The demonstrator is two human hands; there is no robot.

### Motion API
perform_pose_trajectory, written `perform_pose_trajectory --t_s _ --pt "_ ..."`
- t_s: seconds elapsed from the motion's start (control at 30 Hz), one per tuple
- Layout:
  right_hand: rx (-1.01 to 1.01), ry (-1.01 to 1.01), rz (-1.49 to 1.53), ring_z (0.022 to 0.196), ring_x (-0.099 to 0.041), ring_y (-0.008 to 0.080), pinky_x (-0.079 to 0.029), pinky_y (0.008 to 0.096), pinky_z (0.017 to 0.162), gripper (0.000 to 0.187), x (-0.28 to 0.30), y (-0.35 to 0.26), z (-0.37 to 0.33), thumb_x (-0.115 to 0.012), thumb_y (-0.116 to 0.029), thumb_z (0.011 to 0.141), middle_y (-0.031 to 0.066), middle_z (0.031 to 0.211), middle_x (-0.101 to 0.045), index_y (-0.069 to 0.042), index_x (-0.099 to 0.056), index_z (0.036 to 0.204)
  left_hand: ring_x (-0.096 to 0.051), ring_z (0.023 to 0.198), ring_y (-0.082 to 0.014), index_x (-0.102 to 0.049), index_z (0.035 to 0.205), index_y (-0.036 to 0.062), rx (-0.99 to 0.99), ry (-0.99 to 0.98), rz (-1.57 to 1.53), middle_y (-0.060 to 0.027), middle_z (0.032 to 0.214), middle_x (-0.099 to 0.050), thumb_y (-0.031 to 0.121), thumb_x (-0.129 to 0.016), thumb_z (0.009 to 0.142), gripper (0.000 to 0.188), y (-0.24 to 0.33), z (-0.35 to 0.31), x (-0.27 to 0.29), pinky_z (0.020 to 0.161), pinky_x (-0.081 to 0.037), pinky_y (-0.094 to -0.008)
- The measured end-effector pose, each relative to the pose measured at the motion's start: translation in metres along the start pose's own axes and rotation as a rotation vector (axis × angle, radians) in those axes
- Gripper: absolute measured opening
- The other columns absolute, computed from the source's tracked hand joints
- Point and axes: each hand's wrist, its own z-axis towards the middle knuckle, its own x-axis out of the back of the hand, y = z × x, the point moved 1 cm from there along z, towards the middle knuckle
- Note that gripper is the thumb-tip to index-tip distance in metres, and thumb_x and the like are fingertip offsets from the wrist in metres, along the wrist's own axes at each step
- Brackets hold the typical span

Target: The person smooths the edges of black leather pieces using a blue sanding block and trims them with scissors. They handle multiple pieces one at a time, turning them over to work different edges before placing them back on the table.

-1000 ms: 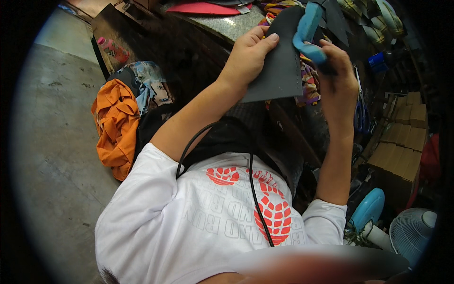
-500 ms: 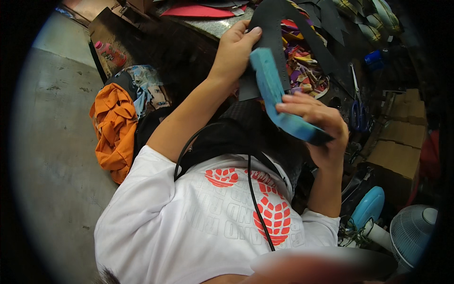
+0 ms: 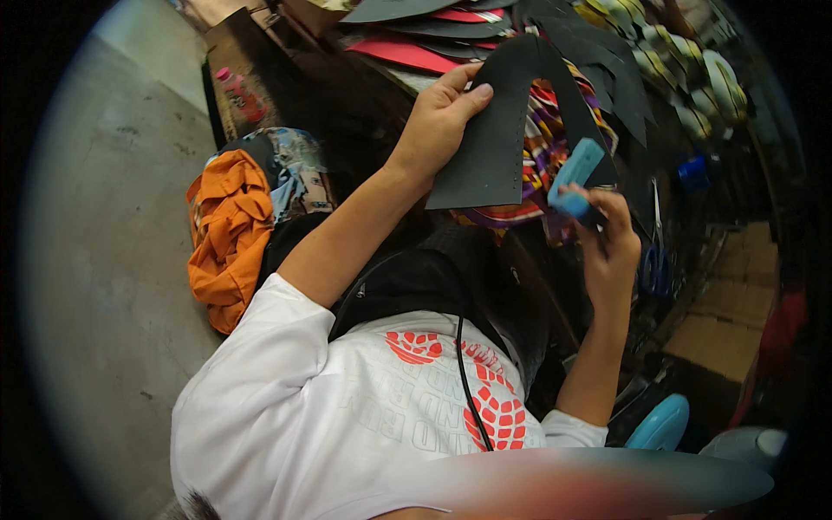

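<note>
"What is hard to see?"

"Your left hand [image 3: 446,117] grips the black sheet [image 3: 485,152] with the thumb on top, but the sheet hides most of its fingers. Your right hand [image 3: 614,227] is closed on the blue block [image 3: 575,172]. The block is blurry, and its dark end is partly behind your fingers. I can't tell if it touches the sheet."

"Where is the sheet, and which way does it point?"

"You have it up in front of you, over bright cloth [image 3: 544,130]. It looks like an arch. Its round end points away from you, and its two legs come back your way. The long way runs far to near, leaning left at the near end. The block's free end points away and to the right."

"And the room?"

"A grey floor [image 3: 113,260] is on your left, past the orange cloth [image 3: 232,234]. The red and black pile [image 3: 416,52] is cut off at the top. Blue scissors [image 3: 656,260] are on your right, near brown boxes [image 3: 728,295]."
</note>
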Motion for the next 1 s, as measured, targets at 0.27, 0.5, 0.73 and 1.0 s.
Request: perform_pose_trajectory --t_s 0.27,0.5,0.73,1.0 --pt "0.344 0.409 -0.07 0.104 -0.067 0.0387 -0.05 0.0463 0.094 0.024 0.007 0.005 -0.026 -0.056 -0.002 0.097 0.0267 0.11 -0.065 -0.005 -0.041 0.116 -0.06 0.085 -0.0084 -0.061 0.121 0.0025 -0.702 0.268 0.387 0.0002 0.097 -0.065 0.012 -0.052 0.102 0.023 0.1 0.023 0.039 0.075 -0.048 -0.0226" --pt "0.498 0.373 -0.152 0.099 -0.068 0.0433 -0.051 0.0494 0.09 0.026 0.004 0.005 -0.024 -0.06 -0.017 0.097 0.0301 0.106 -0.066 -0.006 -0.039 0.109 -0.064 0.088 -0.0247 -0.065 0.118 0.005 -1.251 0.521 1.157 -0.0119 0.093 -0.064 0.002 -0.059 0.093 0.026 0.14 0.059 0.035 0.076 -0.048 -0.0285" --pt "0.477 0.399 -0.081 0.101 -0.067 0.0433 -0.051 0.0519 0.092 0.024 0.001 0.007 -0.028 -0.056 -0.012 0.099 0.0318 0.107 -0.065 -0.006 -0.037 0.112 -0.06 0.087 -0.0125 -0.062 0.115 -0.0041 -1.0 0.457 0.689 -0.0071 0.099 -0.068 0.004 -0.054 0.095 0.023 0.177 0.089 0.043 0.077 -0.048 -0.0284" --pt "0.481 0.38 -0.021 0.1 -0.067 0.0455 -0.051 0.0522 0.091 0.027 0.003 0.008 -0.028 -0.058 -0.012 0.098 0.0352 0.104 -0.064 -0.006 -0.036 0.113 -0.065 0.086 -0.0329 -0.067 0.11 0.0119 -1.206 0.517 1.707 -0.0167 0.095 -0.067 0.012 -0.057 0.092 0.02 0.141 0.147 0.051 0.075 -0.053 -0.0385"
